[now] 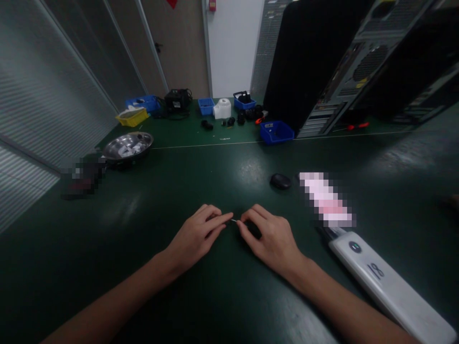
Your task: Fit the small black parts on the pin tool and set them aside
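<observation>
- The right hand pinches one end of a thin, pale rod between thumb and forefinger.
- The left hand has its forefinger stretched to the rod's other end; whether it grips the rod, I cannot tell.
- The rod lies between the two hands, at or just above the green table; which of these, I cannot tell.
- A black mouse sits beyond the right hand.
- To its right is a pixelated pink-and-white patch, with a long white device nearer the person.
- A metal bowl with pale pieces in it stands well to the left.
- Behind it is a yellow bin.
- A blue bin stands beyond the mouse, beside a big black case.
</observation>
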Demonstrator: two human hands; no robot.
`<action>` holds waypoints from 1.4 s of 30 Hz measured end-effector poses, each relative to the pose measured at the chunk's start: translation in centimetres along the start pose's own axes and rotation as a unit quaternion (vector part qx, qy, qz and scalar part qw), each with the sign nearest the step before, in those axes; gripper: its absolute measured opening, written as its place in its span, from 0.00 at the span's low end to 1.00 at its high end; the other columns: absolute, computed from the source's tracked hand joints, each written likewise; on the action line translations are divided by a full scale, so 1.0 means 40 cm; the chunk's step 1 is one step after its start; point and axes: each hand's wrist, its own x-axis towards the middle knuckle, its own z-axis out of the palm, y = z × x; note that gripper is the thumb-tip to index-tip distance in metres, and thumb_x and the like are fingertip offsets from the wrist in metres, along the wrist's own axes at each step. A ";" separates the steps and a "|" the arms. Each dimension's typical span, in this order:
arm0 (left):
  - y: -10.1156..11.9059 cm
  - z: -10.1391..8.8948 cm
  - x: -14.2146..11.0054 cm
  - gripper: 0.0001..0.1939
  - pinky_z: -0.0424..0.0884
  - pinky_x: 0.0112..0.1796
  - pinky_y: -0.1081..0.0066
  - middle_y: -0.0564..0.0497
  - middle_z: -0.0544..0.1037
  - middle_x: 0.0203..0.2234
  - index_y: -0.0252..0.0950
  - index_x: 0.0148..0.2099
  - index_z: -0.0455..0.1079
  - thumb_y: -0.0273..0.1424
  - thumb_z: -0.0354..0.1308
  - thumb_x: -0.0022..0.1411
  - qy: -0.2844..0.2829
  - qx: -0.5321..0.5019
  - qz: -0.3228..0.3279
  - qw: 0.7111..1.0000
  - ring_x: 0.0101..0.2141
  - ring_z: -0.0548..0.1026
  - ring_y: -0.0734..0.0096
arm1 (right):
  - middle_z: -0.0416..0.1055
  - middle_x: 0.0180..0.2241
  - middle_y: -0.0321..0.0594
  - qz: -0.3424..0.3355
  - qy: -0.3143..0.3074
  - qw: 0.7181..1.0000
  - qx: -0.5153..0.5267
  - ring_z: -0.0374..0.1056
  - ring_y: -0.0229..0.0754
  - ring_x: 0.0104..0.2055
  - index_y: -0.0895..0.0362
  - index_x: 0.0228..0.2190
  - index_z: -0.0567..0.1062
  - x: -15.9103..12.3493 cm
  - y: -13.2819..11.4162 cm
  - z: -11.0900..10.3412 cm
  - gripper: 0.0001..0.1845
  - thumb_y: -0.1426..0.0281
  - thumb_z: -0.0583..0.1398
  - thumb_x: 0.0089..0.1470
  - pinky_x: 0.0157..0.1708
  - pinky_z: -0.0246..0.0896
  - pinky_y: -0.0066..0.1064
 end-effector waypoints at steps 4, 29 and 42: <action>0.003 -0.004 0.009 0.21 0.72 0.46 0.65 0.48 0.72 0.47 0.49 0.65 0.64 0.30 0.47 0.73 -0.021 -0.015 -0.011 1.000 0.47 0.70 0.70 | 0.73 0.37 0.37 0.005 -0.025 1.000 -0.014 0.68 0.37 0.31 0.53 0.37 0.74 0.003 0.005 0.002 0.11 0.63 0.55 0.67 0.31 0.56 0.29; 0.017 -0.054 0.025 0.24 0.72 0.51 0.61 0.47 0.73 0.50 0.45 0.68 0.59 0.30 0.47 0.72 -0.084 -0.028 -0.039 0.995 0.48 0.70 0.67 | 0.73 0.36 0.35 0.027 -0.022 0.998 -0.047 0.67 0.36 0.28 0.52 0.36 0.75 0.001 0.010 0.002 0.12 0.61 0.55 0.67 0.28 0.51 0.30; 0.055 0.020 0.039 0.13 0.73 0.56 0.58 0.48 0.75 0.51 0.41 0.54 0.71 0.32 0.50 0.71 0.001 -0.011 -0.039 0.999 0.53 0.71 0.64 | 0.75 0.35 0.38 0.083 0.086 0.992 -0.028 0.71 0.39 0.33 0.53 0.34 0.76 0.004 0.003 -0.007 0.11 0.62 0.57 0.65 0.32 0.59 0.30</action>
